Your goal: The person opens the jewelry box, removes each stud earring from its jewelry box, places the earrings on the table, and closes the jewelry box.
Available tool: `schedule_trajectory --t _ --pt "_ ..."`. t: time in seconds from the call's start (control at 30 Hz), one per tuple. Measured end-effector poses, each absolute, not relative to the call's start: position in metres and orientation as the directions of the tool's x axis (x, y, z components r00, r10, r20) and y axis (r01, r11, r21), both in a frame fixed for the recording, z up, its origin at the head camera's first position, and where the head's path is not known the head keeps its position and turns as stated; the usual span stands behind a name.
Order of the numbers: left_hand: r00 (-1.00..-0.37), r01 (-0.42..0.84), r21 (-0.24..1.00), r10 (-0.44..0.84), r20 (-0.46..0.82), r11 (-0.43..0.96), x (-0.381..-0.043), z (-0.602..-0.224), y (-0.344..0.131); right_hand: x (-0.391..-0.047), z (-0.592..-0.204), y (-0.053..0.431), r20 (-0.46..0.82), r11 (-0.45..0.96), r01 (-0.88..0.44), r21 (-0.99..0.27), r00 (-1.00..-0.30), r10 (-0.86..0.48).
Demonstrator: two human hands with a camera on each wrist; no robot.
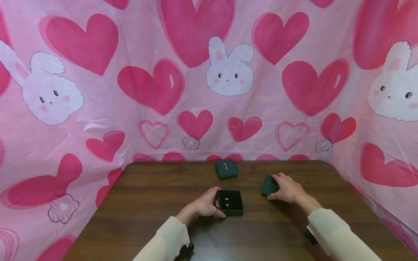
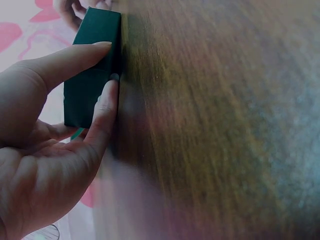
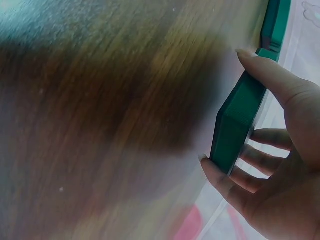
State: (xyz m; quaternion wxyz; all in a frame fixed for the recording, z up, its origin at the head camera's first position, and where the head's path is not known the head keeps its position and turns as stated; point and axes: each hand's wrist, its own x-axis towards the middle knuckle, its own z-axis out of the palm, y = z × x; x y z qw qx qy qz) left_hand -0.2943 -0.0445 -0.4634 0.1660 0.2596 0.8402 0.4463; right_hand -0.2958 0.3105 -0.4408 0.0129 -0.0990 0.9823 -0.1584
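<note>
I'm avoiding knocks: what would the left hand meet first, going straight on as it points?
Beyond the open box the left hand grips, probably the green box with gold lettering; depth is unclear.

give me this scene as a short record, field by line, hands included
left hand: grips open box by its left side
box contents: two small, shiny star-like pieces on a dark insert
right hand: grips small green piece; lid or box unclear
far edge: gold-lettered green box
surface: brown wood-grain table
backdrop: pink cloth with hearts and rabbits
</note>
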Motion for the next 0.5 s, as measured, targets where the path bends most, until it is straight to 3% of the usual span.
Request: schedule_trajectory --t 0.5 --pt "-0.81 0.28 0.839 0.584 -0.054 0.466 -0.2935 -0.4639 -0.0455 -0.2971 -0.4411 0.3196 -0.01 0.936 -0.169 -0.309 -0.984 -0.18"
